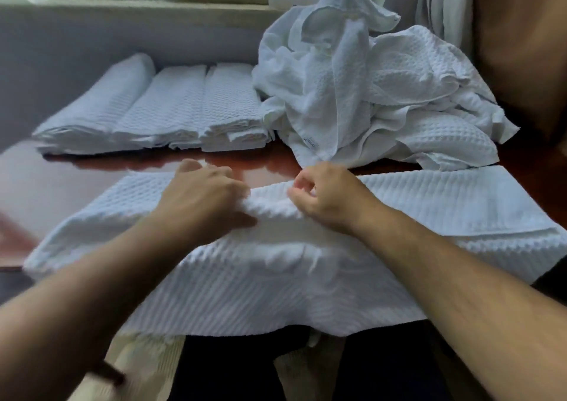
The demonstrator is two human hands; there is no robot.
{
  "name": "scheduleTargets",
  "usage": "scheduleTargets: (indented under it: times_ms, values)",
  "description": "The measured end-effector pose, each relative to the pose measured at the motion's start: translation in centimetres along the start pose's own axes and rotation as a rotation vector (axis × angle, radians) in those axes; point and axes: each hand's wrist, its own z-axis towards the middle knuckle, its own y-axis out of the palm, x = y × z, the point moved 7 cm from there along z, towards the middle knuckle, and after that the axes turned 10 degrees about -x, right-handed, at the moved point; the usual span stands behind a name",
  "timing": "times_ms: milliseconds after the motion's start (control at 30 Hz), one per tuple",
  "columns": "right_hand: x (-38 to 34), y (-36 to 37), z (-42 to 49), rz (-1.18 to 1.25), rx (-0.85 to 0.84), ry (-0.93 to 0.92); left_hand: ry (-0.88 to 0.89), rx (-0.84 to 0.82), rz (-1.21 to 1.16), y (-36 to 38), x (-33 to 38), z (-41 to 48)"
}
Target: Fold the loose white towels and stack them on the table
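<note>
**Both hands on a raised fold in front of the loose heap**

A heap of loose white towels (352, 94) sits crumpled on the dark red table (76, 183). On the person's side of the heap, a waffle-weave towel (276, 281) lies spread across the table, its near edge hanging over the table's front. A ridge of cloth is bunched up along the middle of this towel, just in front of the heap. The left hand (202, 195) and the right hand (325, 198) are close together on that ridge, not touching each other. The right hand's curled fingers pinch the cloth. The left hand is blurred, but it seems to grip the ridge the same way. Left of the heap, three folded towels (171, 109) lie side by side, touching.
</note>
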Motion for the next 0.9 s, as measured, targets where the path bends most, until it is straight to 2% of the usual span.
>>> scheduleTargets:
  times_ms: [100,167,267,433,500,600,667,767,833,900]
  values:
    - [-5.4,4.1,0.6,-0.046,-0.055,-0.137,-0.083,0.120,0.069,-0.3,0.1,-2.2]
    - [-5.9,5.1,0.3,-0.151,0.048,-0.145,-0.146,0.155,0.104,0.0,-1.4,-4.0]
    - [-6.0,5.2,-0.3,-0.150,0.124,-0.198,-0.258,0.095,0.108,0.4,-5.5,-7.0]
    - [-8.3,5.6,-0.7,-0.272,0.030,-0.401,-0.400,0.081,0.073,0.6,-9.4,-11.7]
    - [-10.0,5.5,-0.8,-0.305,0.094,-0.458,-0.413,0.090,0.043,0.9,-9.0,-12.8]
    - [-12.3,6.3,-1.2,-0.293,0.118,-0.531,-0.322,0.097,0.082,1.1,-8.2,-13.6]
    - [-12.7,7.1,-1.3,-0.304,0.105,-0.548,-0.298,-0.014,0.091,1.6,-8.5,-13.7]
    - [-12.4,7.1,-1.5,-0.291,0.069,-0.541,-0.356,-0.238,0.028,2.8,-10.2,-14.4]
    - [-12.7,6.9,-1.2,-0.334,-0.007,-0.523,-0.363,-0.353,-0.106,3.4,-11.2,-15.2]
    - [-13.0,6.5,-0.7,-0.333,-0.088,-0.523,-0.352,-0.391,-0.285,3.2,-11.9,-15.7]
